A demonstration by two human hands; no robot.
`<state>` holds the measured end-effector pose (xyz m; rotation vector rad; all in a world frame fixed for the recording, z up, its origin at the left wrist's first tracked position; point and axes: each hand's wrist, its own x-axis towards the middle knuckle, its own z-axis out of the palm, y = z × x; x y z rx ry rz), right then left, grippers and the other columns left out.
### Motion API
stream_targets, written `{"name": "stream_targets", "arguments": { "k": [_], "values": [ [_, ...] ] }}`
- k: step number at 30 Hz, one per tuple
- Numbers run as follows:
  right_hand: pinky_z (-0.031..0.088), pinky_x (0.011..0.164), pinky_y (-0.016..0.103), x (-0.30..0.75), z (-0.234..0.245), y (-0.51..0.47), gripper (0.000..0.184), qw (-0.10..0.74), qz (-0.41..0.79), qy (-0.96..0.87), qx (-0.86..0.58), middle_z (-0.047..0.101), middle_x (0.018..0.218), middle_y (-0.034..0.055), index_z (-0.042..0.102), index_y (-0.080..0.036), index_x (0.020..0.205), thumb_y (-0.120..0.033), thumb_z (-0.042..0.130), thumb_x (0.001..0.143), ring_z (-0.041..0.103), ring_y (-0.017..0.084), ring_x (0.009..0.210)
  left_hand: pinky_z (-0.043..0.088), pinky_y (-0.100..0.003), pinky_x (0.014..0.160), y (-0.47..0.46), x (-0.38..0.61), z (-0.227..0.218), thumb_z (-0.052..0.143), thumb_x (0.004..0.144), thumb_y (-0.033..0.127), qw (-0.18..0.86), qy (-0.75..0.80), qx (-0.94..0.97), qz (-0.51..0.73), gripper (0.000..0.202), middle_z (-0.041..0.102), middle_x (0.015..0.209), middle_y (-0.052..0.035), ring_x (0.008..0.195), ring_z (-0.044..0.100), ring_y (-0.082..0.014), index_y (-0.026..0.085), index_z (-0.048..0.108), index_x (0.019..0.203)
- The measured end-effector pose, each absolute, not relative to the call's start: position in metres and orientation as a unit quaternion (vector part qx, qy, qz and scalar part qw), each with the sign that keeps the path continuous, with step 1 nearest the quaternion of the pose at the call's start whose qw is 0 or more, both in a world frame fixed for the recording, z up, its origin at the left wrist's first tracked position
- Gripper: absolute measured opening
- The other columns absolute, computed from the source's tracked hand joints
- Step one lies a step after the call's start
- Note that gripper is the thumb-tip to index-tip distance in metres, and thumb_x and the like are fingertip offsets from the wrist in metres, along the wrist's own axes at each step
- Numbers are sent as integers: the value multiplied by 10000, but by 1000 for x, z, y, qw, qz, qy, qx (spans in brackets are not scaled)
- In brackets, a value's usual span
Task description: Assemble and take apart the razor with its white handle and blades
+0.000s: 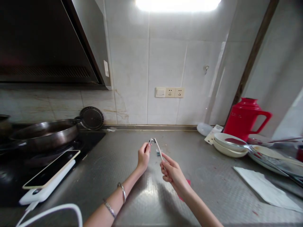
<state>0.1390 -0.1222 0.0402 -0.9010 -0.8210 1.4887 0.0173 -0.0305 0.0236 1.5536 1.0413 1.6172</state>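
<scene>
My left hand [143, 156] is closed, pinching a small metallic item [151, 141] whose exact kind is too small to make out. In my right hand [172, 171] is a slim white toothbrush [158, 147], gripped by its handle and tilted up to the left. Its dark-bristled head is at or right beside the metallic item; contact cannot be told for certain. A small teal-and-white object [158, 153] shows on the counter behind the toothbrush. Partly hidden under my right wrist lies a flat red piece [188, 182].
Left, a phone [53, 168] rests on a white power bank [48, 184] with a cable, near a steel pan [47, 135] on the stove. Right stand a red thermos jug [243, 118], stacked bowls [229, 150] and plates, with a white napkin [265, 187] in front.
</scene>
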Motion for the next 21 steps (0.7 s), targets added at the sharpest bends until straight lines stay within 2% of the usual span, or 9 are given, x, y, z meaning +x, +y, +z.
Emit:
{"name": "stream_targets", "arguments": {
  "k": [3,10,16,21],
  "values": [
    [137,348,139,138,39,-130,631,582,637,-332,-382,433,619,-53,512,-230,1216,-301,701,618,294,27,424,290,-207,494,-32,17,24,461,818,448,322,401,590,622,297,427,551,41,504,386,-102,181,569,746],
    [136,346,137,139,45,-120,568,596,635,-323,-370,440,620,-48,545,-222,1169,-290,699,626,294,30,433,306,-209,522,-39,21,26,464,822,408,312,398,603,617,268,442,562,36,532,401,-111,179,562,724],
    [145,354,138,127,35,-139,606,604,650,-284,-363,441,628,-51,516,-234,1207,-302,701,634,299,31,437,312,-205,525,-42,22,28,485,810,408,324,403,591,619,256,462,579,32,544,410,-112,174,577,765],
    [135,356,141,130,46,-130,574,629,631,-278,-358,455,619,-48,543,-215,1176,-291,701,630,307,34,438,332,-205,553,-44,26,25,498,804,419,319,394,593,625,275,486,604,26,571,428,-111,161,587,772]
  ]
}}
